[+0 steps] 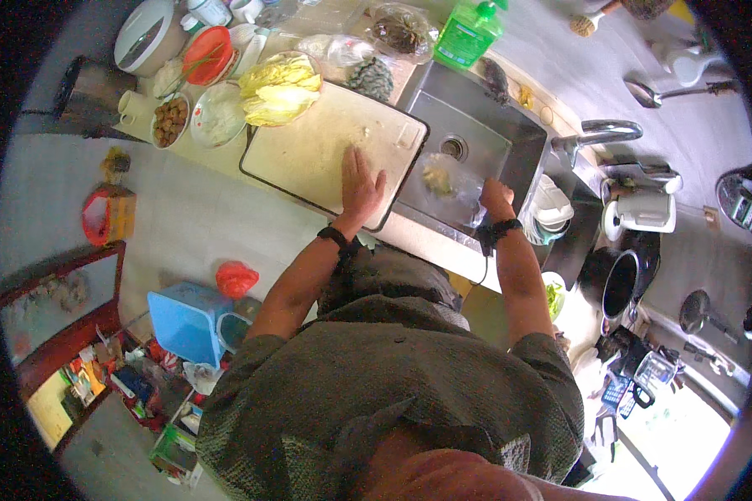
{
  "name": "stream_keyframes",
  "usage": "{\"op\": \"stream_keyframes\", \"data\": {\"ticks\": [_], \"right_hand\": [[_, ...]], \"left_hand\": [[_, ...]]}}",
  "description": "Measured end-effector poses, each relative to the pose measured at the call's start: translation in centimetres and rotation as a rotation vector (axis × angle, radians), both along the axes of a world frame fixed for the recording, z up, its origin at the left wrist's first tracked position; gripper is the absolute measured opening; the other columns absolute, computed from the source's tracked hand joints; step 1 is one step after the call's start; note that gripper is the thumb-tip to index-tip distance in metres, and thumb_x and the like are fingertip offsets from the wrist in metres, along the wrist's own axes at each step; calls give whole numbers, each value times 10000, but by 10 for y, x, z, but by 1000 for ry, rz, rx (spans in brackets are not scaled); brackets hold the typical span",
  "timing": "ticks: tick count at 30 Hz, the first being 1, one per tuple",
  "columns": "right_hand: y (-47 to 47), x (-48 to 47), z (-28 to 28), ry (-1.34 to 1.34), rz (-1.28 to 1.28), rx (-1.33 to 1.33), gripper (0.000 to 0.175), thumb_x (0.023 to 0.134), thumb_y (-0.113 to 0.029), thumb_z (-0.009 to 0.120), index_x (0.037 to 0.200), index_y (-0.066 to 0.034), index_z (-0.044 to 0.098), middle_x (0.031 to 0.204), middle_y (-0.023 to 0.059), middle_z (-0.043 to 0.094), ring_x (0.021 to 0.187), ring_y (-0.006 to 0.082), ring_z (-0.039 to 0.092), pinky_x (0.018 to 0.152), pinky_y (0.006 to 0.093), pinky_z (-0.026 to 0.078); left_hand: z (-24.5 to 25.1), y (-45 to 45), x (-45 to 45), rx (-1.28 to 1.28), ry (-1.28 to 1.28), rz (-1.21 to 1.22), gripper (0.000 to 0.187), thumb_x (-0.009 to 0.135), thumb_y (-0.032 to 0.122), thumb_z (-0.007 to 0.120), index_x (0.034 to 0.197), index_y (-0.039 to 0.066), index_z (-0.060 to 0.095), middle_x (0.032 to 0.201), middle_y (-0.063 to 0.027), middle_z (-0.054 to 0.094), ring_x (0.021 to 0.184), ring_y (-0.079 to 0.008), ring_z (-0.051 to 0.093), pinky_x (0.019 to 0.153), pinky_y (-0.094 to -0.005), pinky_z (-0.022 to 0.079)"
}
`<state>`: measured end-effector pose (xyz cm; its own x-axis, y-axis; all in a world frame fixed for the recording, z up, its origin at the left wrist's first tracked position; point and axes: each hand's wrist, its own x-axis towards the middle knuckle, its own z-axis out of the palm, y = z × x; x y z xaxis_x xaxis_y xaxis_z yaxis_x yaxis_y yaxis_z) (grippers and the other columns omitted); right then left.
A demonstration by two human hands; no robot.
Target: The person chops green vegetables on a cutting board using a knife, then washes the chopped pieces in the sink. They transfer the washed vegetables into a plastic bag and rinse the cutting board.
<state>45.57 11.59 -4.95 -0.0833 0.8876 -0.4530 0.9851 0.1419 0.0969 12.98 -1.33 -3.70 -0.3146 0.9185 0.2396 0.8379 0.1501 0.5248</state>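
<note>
My left hand [362,191] lies palm down on a cream cutting board [307,156] with a dark rim, thumb spread away from the fingers. A few small pale crumbs [367,132] dot the board just beyond the fingertips. Over the steel sink [476,134], my right hand [497,197] is closed on the edge of a clear plastic bag [473,188]. Yellowish scraps [437,180] show through the bag, below the drain. A plate of napa cabbage leaves [281,91] rests at the board's far left corner.
Left of the board stand a white bowl [218,116] of pale contents and a bowl of brown balls [170,121]. A green soap bottle [469,34] stands behind the sink. The faucet [595,134] and a white lidded container [548,200] are on the right.
</note>
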Motion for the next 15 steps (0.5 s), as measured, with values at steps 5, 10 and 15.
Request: {"op": "stream_keyframes", "data": {"ticks": [5, 10, 15], "right_hand": [[20, -14, -19, 168, 114, -155, 241, 868, -216, 534, 957, -74, 707, 1044, 184, 679, 986, 361, 657, 807, 431, 539], [67, -61, -24, 690, 220, -22, 283, 872, -276, 563, 851, -18, 678, 833, 168, 697, 734, 329, 662, 666, 418, 514], [78, -93, 15, 880, -170, -238, 357, 896, -305, 587, 763, 21, 650, 651, 110, 638, 579, 206, 611, 547, 369, 484]], "left_hand": [[5, -3, -13, -18, 164, 203, 767, 892, 314, 602, 1407, -140, 262, 1454, -354, 261, 1359, -473, 268, 1137, -515, 220], [-7, 6, -15, -61, 252, 332, 732, 903, 359, 565, 1364, -156, 326, 1435, -350, 305, 1346, -467, 293, 1135, -523, 220], [-14, 44, -2, -7, 288, 231, 725, 899, 351, 574, 1358, -156, 333, 1440, -343, 308, 1338, -459, 314, 1135, -522, 229]]}}
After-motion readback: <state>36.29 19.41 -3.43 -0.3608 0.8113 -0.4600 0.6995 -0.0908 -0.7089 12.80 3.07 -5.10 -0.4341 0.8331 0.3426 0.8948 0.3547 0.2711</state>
